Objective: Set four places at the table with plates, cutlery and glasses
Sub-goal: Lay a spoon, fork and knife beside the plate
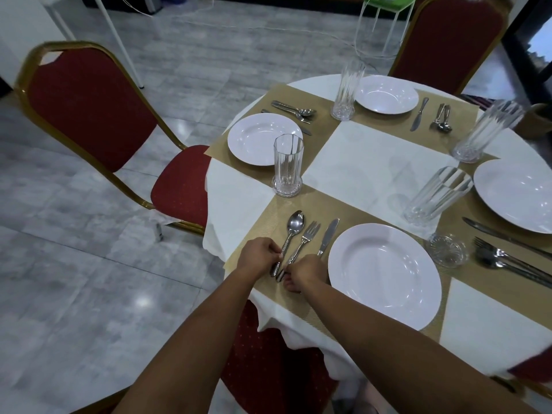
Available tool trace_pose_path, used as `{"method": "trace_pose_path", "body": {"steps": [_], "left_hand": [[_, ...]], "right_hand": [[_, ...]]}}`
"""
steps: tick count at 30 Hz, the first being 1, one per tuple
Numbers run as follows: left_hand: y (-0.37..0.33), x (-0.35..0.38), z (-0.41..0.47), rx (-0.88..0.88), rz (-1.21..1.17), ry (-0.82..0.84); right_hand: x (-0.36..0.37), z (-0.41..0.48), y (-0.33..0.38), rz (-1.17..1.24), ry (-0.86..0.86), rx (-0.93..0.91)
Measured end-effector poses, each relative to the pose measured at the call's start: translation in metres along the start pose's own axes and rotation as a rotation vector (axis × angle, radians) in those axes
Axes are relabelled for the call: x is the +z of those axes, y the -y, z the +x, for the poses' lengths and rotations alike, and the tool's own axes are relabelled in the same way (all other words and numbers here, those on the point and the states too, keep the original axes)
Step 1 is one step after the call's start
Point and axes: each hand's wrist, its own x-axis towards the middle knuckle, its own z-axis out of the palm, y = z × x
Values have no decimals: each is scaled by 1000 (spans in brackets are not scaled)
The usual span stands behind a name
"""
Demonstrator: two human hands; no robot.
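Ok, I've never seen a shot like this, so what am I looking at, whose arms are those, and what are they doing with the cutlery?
There is no machine here. This is one picture from a wide-angle camera worn on a person's head, looking down at their own two arms. Below is a round table under a white cloth, with gold placemats on it and red chairs around it. Four white plates and four tall glasses are already out. The nearest plate lies just right of the hands. Left of it lie a spoon, a fork and a knife. The left hand pinches the spoon's handle. The right hand appears to pinch the end of the fork's handle, probably to straighten them.
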Motion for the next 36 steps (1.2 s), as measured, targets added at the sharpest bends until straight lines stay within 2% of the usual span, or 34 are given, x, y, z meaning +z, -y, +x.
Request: {"method": "trace_pose_path", "body": {"steps": [11, 23, 26, 33, 36], "left_hand": [[-1, 3, -4, -10, 5, -10], [-2, 6, -6, -20, 54, -48], [-1, 7, -5, -21, 42, -52], [-2, 5, -5, -14, 34, -40], [-2, 5, -5, -18, 33, -42]], "right_hand": [[-4, -5, 1, -98, -4, -87], [3, 13, -9, -166, -78, -121], [-3, -5, -3, -199, -102, -161], [-12, -20, 0, -172, 15, -171], [-9, -11, -4, -176, -49, -172]]}}
